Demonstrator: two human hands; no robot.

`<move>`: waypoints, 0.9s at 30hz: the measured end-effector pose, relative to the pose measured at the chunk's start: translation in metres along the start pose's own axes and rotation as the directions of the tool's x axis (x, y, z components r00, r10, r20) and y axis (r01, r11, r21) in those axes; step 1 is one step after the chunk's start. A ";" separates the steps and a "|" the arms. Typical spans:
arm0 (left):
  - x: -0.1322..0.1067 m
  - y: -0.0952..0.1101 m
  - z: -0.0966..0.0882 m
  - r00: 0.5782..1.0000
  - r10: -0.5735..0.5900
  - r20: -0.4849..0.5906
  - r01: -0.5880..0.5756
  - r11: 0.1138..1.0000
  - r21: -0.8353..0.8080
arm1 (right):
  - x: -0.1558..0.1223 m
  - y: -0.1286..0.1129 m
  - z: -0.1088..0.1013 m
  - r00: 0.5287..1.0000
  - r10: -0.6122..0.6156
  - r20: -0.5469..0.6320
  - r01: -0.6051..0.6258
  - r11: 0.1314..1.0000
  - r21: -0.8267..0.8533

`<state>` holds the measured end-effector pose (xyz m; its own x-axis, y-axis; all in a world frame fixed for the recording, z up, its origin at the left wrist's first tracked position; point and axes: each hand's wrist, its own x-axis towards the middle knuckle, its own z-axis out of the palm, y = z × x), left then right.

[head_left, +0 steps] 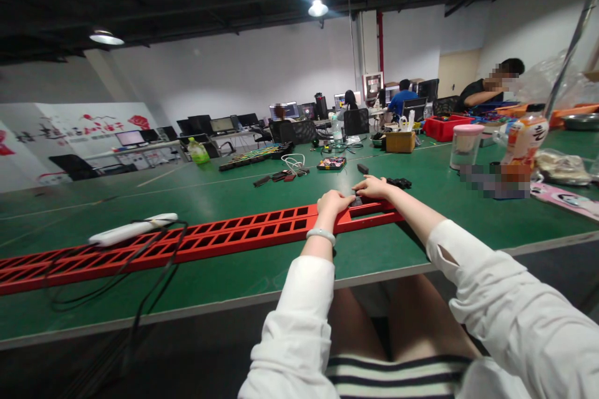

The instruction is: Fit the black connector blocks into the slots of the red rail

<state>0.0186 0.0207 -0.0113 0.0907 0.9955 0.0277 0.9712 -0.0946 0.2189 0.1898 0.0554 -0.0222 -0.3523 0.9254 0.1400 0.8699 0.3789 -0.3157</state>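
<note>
A long red slotted rack [262, 224] with two rows of square openings lies along the table's front, and my hands are over its right end. My left hand [334, 201], with a pale bangle at its wrist, has its fingers closed on a small dark grey piece [357, 199]. From the right, my right hand [372, 187] pinches at the same piece. Its exact kind is too small to tell, and my fingers partly cover it. Just beyond my right hand are a dark stick-like piece [362, 169] and a clump of small black parts [400, 183].
On the rack's left rests a white power strip [133, 229] with black cables hanging over the table edge. Dark flat pieces [281, 176] and a patterned case [331, 163] lie beyond. Right: a pink-lidded jar [466, 146], an orange-labelled bottle [521, 143]. Other people sit farther back.
</note>
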 end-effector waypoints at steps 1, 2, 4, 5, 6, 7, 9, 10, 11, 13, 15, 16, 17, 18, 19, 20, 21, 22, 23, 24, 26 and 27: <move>0.000 0.000 0.000 1.000 0.002 0.001 -0.002 1.000 0.002 | 0.000 0.000 0.000 1.000 -0.005 -0.015 0.005 1.000 0.005; 0.000 0.000 -0.001 1.000 0.005 0.002 -0.005 1.000 0.003 | -0.001 0.001 0.000 0.999 -0.011 -0.032 0.011 1.000 0.011; -0.001 0.001 -0.002 1.000 0.008 0.004 -0.008 1.000 0.006 | -0.001 0.001 0.000 0.997 -0.021 -0.070 0.023 0.999 0.024; -0.002 0.001 -0.002 1.000 0.010 0.006 -0.010 1.000 0.007 | -0.002 0.001 0.001 0.996 -0.026 -0.091 0.029 0.999 0.030; -0.002 0.001 -0.003 1.000 0.012 0.006 -0.012 1.000 0.009 | -0.002 0.001 0.001 0.993 -0.030 -0.113 0.034 0.999 0.035; -0.003 0.001 -0.003 1.000 0.015 0.007 -0.015 1.000 0.011 | -0.003 0.001 0.001 0.990 -0.035 -0.137 0.041 0.998 0.039; -0.004 0.002 -0.004 1.000 0.024 0.006 -0.024 1.000 0.019 | -0.003 0.001 0.001 0.981 -0.053 -0.187 0.062 0.997 0.047; -0.005 0.003 -0.005 1.000 0.029 0.005 -0.029 0.999 0.025 | -0.004 0.000 0.001 0.975 -0.064 -0.212 0.077 0.996 0.051; -0.006 0.003 -0.005 0.999 0.035 0.003 -0.035 0.999 0.032 | -0.004 0.000 0.001 0.968 -0.075 -0.238 0.091 0.994 0.057; -0.007 0.004 -0.004 0.999 0.047 -0.001 -0.047 0.998 0.049 | -0.006 -0.002 0.001 0.954 -0.096 -0.285 0.120 0.990 0.071; -0.009 0.005 -0.004 0.998 0.061 -0.007 -0.061 0.996 0.068 | -0.007 -0.003 0.002 0.939 -0.110 -0.327 0.147 0.985 0.090; -0.010 0.005 -0.004 0.997 0.070 -0.010 -0.069 0.995 0.078 | -0.009 -0.004 0.002 0.931 -0.118 -0.347 0.161 0.982 0.100; -0.010 0.005 -0.003 0.997 0.080 -0.013 -0.078 0.993 0.088 | -0.010 -0.005 0.003 0.923 -0.127 -0.365 0.177 0.978 0.109; -0.010 0.005 -0.003 0.996 0.090 -0.016 -0.088 0.991 0.098 | -0.011 -0.005 0.003 0.914 -0.137 -0.382 0.195 0.974 0.118; -0.010 0.005 -0.003 0.995 0.100 -0.018 -0.098 0.989 0.107 | -0.013 -0.006 0.003 0.905 -0.147 -0.398 0.214 0.969 0.127; -0.010 0.004 -0.003 0.994 0.110 -0.019 -0.107 0.987 0.116 | -0.014 -0.006 0.002 0.897 -0.157 -0.414 0.232 0.963 0.137; -0.009 0.004 -0.003 0.993 0.120 -0.020 -0.116 0.985 0.124 | -0.016 -0.006 0.002 0.888 -0.164 -0.429 0.248 0.957 0.148; -0.009 0.003 -0.003 0.991 0.129 -0.021 -0.125 0.983 0.132 | -0.018 -0.006 0.001 0.880 -0.168 -0.443 0.263 0.951 0.161; -0.008 0.003 -0.003 0.990 0.138 -0.023 -0.134 0.981 0.139 | -0.020 -0.005 0.000 0.875 -0.169 -0.455 0.274 0.945 0.176; -0.008 0.002 -0.003 0.988 0.149 -0.026 -0.144 0.979 0.146 | -0.022 -0.004 -0.001 0.871 -0.168 -0.462 0.283 0.940 0.192; -0.009 0.003 -0.002 0.983 0.178 -0.039 -0.170 0.973 0.157 | -0.025 -0.001 -0.002 0.871 -0.167 -0.462 0.298 0.927 0.227; -0.011 0.003 -0.002 0.978 0.201 -0.050 -0.191 0.968 0.161 | -0.027 0.001 -0.002 0.872 -0.168 -0.459 0.306 0.920 0.244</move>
<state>0.0201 0.0099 -0.0090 0.2733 0.9544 0.1202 0.9585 -0.2808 0.0500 0.2010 0.0309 -0.0239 -0.2953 0.7388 0.6058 0.6090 0.6341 -0.4765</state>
